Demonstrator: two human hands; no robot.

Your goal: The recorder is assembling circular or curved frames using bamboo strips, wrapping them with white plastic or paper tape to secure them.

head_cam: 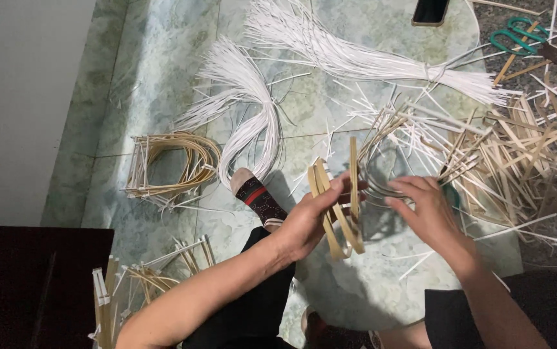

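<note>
Bamboo strips (pixel 336 210) bent into narrow loops sit right in the middle of our view, held up above the green stone floor (pixel 162 77). We see the left hand (pixel 307 223) wrapped around the bundle — fingers closed over the loops, thumb side toward us. The right hand (pixel 427 210) comes in from the other side, fingers curled and pinching thin pale strands where they meet the bundle; just what lies under its fingertips we cannot tell.

Around us, the floor is busy. A sock-covered foot (pixel 256 194) pokes out below a long white strip bundle (pixel 246 110), and a second white sheaf (pixel 369 58) fans out beyond it. To the left lies a stack of finished loops (pixel 175 161) — well apart from the hands. Loose tan offcuts (pixel 524 148) pile up on the right, with green-handled scissors (pixel 517 35) and a dark phone (pixel 430 11) at the far edge.
</note>
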